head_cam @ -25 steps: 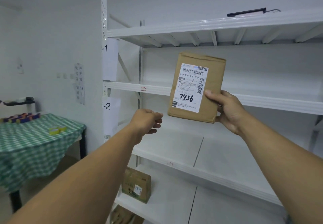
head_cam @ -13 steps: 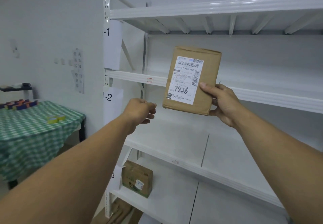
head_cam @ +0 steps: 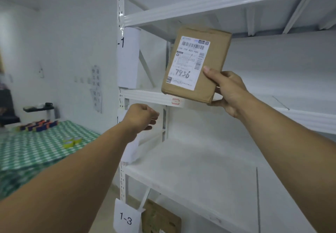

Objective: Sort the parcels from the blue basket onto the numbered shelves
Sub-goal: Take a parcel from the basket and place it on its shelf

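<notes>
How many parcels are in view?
2. The held parcel is in the raised right hand; the low parcel sits beside the 1-3 tag. Others may be hidden.

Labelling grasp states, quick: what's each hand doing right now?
Left hand: closed, holding nothing.
Right hand: holding the brown parcel by its lower right corner.
</notes>
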